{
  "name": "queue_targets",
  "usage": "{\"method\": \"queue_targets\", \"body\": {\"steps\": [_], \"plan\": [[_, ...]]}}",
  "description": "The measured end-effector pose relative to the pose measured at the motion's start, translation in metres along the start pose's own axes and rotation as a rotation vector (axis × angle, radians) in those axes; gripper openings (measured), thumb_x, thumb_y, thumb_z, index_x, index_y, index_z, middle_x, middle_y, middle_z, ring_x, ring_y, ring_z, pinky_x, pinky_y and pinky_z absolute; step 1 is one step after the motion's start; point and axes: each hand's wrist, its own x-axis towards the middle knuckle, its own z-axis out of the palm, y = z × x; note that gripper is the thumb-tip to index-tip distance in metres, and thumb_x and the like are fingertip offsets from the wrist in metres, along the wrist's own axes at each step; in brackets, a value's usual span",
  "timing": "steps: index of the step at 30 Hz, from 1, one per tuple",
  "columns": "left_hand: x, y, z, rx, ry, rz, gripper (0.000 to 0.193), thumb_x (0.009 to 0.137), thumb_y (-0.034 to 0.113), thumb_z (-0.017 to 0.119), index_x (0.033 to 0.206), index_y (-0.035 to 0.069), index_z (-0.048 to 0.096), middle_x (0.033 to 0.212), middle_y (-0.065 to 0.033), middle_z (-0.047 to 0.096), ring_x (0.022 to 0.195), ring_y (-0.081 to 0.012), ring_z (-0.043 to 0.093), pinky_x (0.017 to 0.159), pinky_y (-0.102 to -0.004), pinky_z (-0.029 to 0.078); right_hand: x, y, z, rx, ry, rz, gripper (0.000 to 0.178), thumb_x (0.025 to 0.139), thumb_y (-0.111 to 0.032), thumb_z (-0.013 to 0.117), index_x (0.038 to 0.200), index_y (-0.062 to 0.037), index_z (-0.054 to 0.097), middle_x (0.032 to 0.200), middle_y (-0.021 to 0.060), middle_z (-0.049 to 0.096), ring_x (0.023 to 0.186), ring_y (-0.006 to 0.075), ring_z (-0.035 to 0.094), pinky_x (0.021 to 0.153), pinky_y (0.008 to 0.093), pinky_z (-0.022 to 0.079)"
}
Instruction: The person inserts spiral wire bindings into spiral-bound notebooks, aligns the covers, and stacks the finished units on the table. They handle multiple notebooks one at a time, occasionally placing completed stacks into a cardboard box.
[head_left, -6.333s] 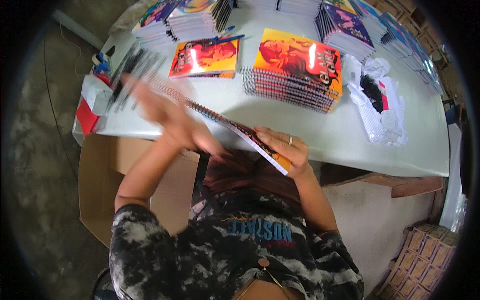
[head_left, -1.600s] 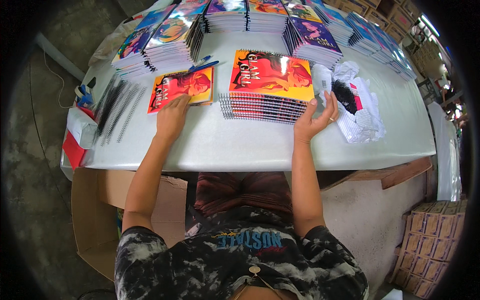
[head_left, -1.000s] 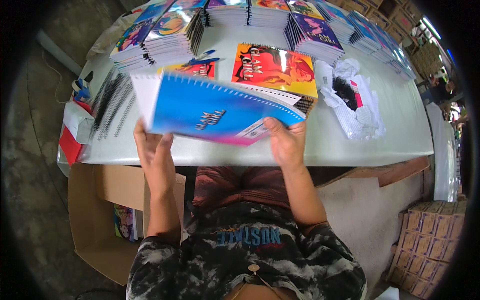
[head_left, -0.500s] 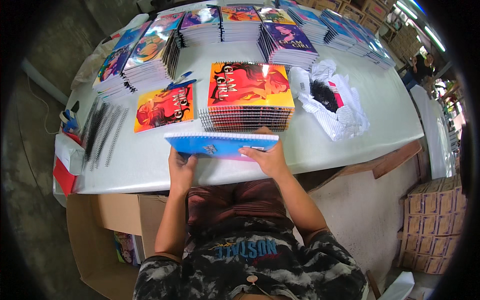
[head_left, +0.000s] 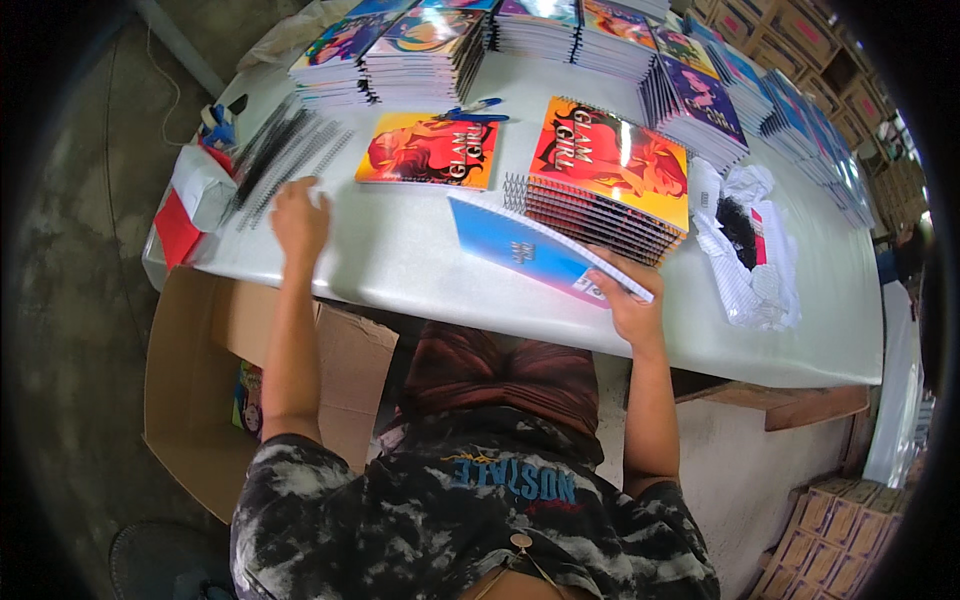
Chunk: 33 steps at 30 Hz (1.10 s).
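My right hand [head_left: 628,292] grips a thin blue-covered notebook [head_left: 525,250] by its right end, thumb on the blue cover, over the front of the table. Reaching out to the left, my left hand [head_left: 300,222] has its fingers apart and slightly bent, beside the near ends of several loose spiral binding coils [head_left: 318,150]. No held thing shows in it; whether a fingertip touches a coil I cannot tell. Behind the held notebook stands a stack of red and yellow spiral notebooks [head_left: 615,160]. A lower red and yellow notebook [head_left: 425,150] lies to its left.
Stacks of notebooks [head_left: 425,55] line the far side of the white table [head_left: 400,240]. Blue pens [head_left: 475,115] lie behind the lower notebook. Crumpled paper [head_left: 755,285] holding black material sits at the right. An open cardboard box [head_left: 350,370] stands below the table's left front.
My left hand has let go of the blue notebook and moved left to the coils. The notebook, now in my right hand alone, is tilted. The whole view has shifted and turned.
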Motion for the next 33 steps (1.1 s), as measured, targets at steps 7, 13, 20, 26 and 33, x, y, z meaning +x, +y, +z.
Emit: {"method": "queue_targets", "body": {"steps": [7,13,20,26,33], "plan": [[0.011,-0.053,-0.025,-0.439,-0.062,-0.244,0.029,0.087,0.024,0.055,0.103,0.0,0.058,0.088,-0.01,0.064,0.074,-0.018,0.058,0.07,-0.0283,0.046,-0.002,0.0,0.005,0.078,0.075,0.04,0.027,0.079,0.004,0.061,0.107,0.0025,0.062,0.096,0.007,0.066,0.082,0.0077,0.057,0.073,0.0211,0.046],[0.017,0.056,-0.078,-1.175,0.182,-0.069,0.032,0.094,0.027,0.046,0.098,-0.001,0.06,0.069,0.0017,0.051,0.062,-0.0051,0.043,0.055,-0.0193,0.035,-0.004,0.001,0.0,0.094,0.127,0.085,0.028,0.079,0.005,0.061,0.106,0.0022,0.062,0.099,0.0065,0.065,0.085,0.008,0.057,0.078,0.0223,0.045],[-0.012,0.125,-0.07,-1.063,-0.593,0.166,0.036,0.093,0.034,0.046,0.079,0.002,0.057,0.062,-0.0006,0.041,0.058,-0.0093,0.037,0.053,-0.0254,0.034,-0.002,-0.001,0.004,0.079,0.126,0.099,0.028,0.079,0.005,0.061,0.107,0.0016,0.062,0.098,0.0052,0.065,0.084,0.0076,0.056,0.077,0.0218,0.045],[0.001,0.127,-0.07,-1.014,-0.717,0.106,0.038,0.093,0.036,0.047,0.079,0.002,0.056,0.062,-0.0002,0.039,0.058,-0.0086,0.035,0.053,-0.025,0.033,-0.002,0.001,0.001,0.09,0.113,0.104,0.029,0.079,0.005,0.062,0.107,0.0002,0.063,0.095,0.0027,0.064,0.078,0.0056,0.054,0.071,0.0191,0.045],[0.005,0.126,-0.071,-1.233,-0.85,0.119,0.035,0.093,0.035,0.048,0.079,0.004,0.052,0.067,0.0025,0.039,0.055,-0.007,0.032,0.05,-0.0226,0.03,-0.001,-0.003,0.003,0.123,0.136,0.125,0.029,0.079,0.005,0.061,0.107,-0.0003,0.063,0.096,0.0024,0.065,0.077,0.0046,0.053,0.069,0.018,0.044]]}}
